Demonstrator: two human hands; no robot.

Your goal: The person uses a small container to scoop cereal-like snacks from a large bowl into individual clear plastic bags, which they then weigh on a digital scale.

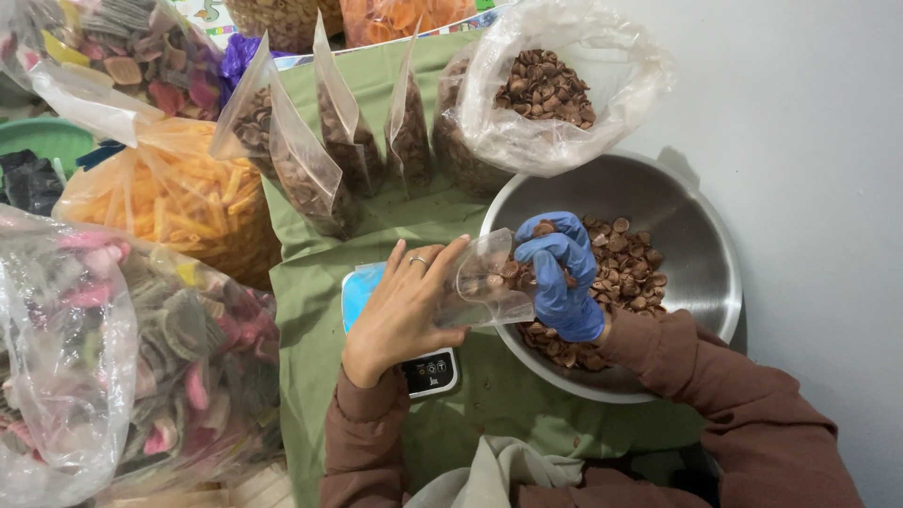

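While my left hand (pixel 400 310) steadies a small clear bag (pixel 484 287) by its side, fingers spread flat against the plastic, not closed round it, my right hand (pixel 562 275) in a blue glove is cupped shut on a pinch of brown shell-shaped snack pieces (pixel 544 229) at the bag's open mouth. Bag sits tilted over the edge of the steel bowl (pixel 691 212), just above the small scale (pixel 428 370) with a blue top on the green cloth (pixel 310 310) covering the bench. A few pieces already lie inside the bag, so it looks part filled only; how full it needs to be I can't tell.

Done so far, judging by the layout: three filled clear pouches (pixel 324 155) of the same brown pieces stand upright in a row behind the scale, mouths open, unsealed. Left: the bowl still has a fair layer of brown pieces (pixel 630 268) across its bottom, and the big clear sack (pixel 546 99) behind it is well loaded with the same. So plenty of stock remains, work looks early to mid.

Around: orange stick snacks in a bag (pixel 174 198) at left, mixed pink and dark pieces in big bags (pixel 141 348) nearer me, untouched.
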